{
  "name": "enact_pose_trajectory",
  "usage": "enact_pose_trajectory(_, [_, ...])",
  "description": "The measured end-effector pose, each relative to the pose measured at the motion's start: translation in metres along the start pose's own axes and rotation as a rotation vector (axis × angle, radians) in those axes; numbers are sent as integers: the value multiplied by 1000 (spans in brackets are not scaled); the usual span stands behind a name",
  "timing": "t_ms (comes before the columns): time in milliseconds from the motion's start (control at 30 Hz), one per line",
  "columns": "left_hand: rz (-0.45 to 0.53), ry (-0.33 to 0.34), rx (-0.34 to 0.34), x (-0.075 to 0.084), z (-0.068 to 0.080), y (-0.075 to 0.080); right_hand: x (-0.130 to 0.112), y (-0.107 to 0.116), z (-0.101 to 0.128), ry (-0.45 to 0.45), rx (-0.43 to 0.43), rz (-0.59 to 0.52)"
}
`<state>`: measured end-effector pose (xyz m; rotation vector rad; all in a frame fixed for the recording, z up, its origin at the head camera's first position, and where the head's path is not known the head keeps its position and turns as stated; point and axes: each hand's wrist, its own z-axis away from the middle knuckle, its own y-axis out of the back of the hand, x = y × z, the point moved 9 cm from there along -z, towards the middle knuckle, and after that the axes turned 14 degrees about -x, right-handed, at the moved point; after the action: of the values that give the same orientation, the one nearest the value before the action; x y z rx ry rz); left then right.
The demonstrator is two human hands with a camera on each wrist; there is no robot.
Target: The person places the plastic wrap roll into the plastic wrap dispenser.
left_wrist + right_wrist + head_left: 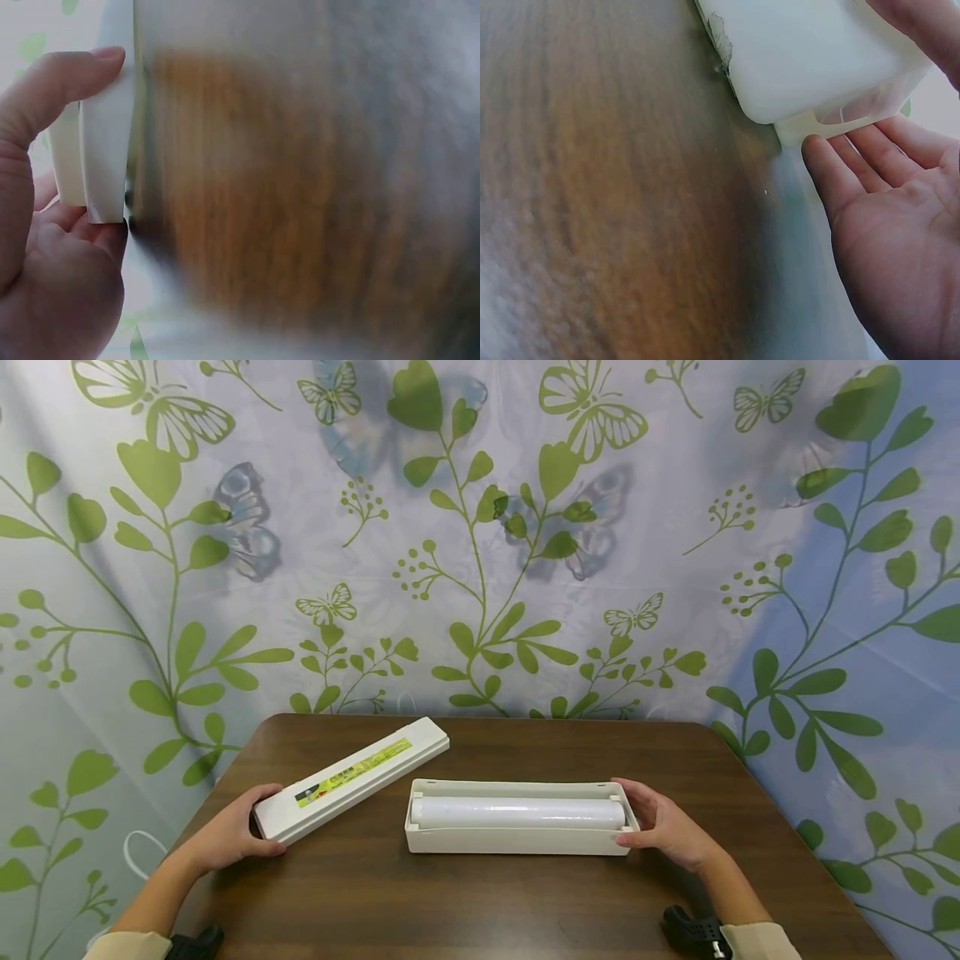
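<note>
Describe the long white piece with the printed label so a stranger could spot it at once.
Find the brown table in front of the leafy backdrop. On its left side, as the head view shows it, a long white piece slants up to the right. Its yellow-green label sets it apart from the open white box beside it, which cradles a pale roll.

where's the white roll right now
In the head view, the white roll lies inside the open white box, between the yellow-labelled piece at left and the right hand.
</note>
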<state>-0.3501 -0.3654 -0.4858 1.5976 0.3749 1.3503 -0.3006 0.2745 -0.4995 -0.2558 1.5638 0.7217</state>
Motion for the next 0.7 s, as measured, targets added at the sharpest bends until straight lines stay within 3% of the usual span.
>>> enact_pose_trajectory(367, [52,-40,23,5,-1,0,1,0,0,-5,-1,-4])
enact_pose_trajectory(700, [42,-28,0,9,1,0,-1,1,1,3,-1,7])
